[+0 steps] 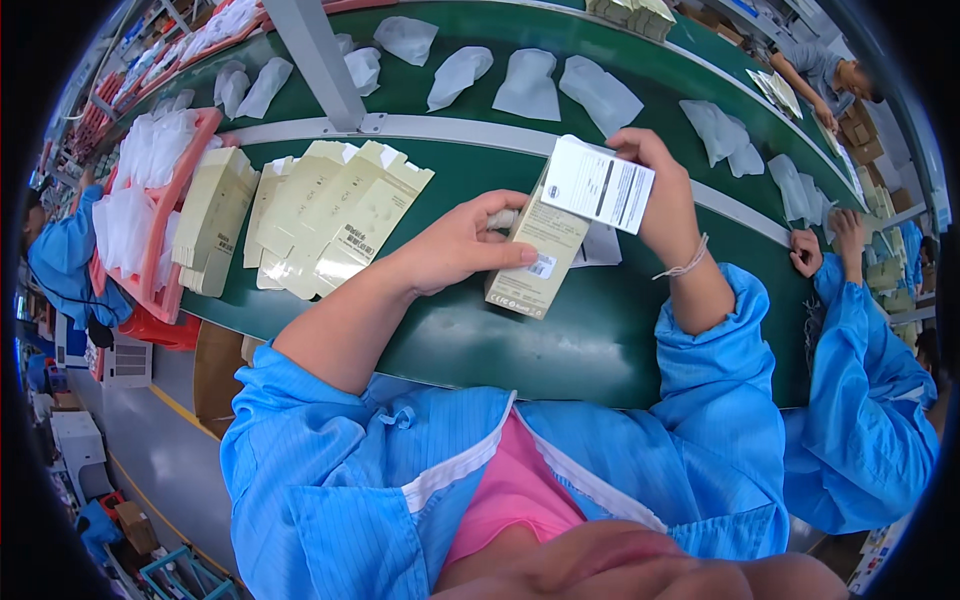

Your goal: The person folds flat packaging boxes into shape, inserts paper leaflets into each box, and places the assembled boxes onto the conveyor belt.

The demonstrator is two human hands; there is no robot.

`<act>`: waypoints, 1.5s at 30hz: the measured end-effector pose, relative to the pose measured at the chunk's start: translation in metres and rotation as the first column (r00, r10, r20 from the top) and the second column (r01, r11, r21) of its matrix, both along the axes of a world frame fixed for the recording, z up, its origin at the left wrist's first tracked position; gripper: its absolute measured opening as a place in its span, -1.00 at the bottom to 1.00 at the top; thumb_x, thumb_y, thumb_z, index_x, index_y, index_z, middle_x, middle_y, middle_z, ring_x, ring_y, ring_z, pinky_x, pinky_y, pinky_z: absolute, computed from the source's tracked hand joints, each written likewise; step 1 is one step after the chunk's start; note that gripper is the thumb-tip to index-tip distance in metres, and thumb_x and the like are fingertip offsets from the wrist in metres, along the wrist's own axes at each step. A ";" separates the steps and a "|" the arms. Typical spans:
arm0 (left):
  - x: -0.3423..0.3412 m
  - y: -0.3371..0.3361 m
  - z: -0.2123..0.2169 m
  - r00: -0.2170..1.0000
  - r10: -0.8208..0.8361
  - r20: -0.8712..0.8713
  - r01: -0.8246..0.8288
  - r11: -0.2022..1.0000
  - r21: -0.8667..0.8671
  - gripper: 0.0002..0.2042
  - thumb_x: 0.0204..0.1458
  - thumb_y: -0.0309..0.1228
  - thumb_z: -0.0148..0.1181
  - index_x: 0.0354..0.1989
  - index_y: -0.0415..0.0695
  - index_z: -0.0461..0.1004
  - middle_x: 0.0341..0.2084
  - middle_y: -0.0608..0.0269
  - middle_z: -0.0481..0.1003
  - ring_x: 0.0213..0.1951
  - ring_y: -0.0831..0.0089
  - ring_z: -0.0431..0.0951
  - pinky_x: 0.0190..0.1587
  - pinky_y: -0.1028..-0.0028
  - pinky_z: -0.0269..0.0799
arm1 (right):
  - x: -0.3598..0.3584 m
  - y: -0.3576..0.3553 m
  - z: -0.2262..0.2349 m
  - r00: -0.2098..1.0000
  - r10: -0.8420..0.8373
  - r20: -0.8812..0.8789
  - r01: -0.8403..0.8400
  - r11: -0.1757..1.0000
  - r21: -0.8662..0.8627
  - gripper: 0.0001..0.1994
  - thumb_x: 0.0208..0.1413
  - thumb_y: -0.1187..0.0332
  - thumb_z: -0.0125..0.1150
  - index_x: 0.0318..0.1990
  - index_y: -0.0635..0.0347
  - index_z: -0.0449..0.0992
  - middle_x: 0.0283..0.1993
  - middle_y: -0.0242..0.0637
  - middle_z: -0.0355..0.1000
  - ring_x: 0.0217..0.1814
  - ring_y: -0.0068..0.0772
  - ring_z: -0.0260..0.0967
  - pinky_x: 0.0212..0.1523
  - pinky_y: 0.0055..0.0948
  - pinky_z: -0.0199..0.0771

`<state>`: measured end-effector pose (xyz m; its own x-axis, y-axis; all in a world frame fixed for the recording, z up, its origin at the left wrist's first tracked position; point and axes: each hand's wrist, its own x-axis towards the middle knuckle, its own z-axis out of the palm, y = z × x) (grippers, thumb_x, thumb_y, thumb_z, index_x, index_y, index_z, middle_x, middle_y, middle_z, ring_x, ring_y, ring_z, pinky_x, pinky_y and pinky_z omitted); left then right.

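Head view: white leaflet (603, 187) hides part of the beige box (538, 255).

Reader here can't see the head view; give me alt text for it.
A person's left hand holds a small beige carton over a green worktop, with the right hand at a white printed leaflet overlapping the carton's upper end. More beige cartons lie to the left, near a pink crate of white bags; white pouches lie beyond.

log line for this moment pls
left hand: grips beige box | right hand: at white sheet | nearby: flattened cartons
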<state>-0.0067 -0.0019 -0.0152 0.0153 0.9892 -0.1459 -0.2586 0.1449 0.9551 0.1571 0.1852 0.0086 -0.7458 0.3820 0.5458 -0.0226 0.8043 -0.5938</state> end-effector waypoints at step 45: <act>-0.012 0.004 -0.001 0.843 0.524 0.124 -0.538 0.812 0.225 -0.47 0.05 -0.42 0.20 0.15 -0.26 0.11 -0.04 0.10 0.41 0.00 0.41 0.43 0.06 0.39 0.34 | -0.029 -0.098 -0.052 0.566 0.620 0.542 -0.660 0.736 -0.153 -0.48 -0.23 0.32 0.43 -0.03 0.14 0.41 -0.01 -0.23 0.27 0.01 -0.15 0.21 0.07 -0.30 0.27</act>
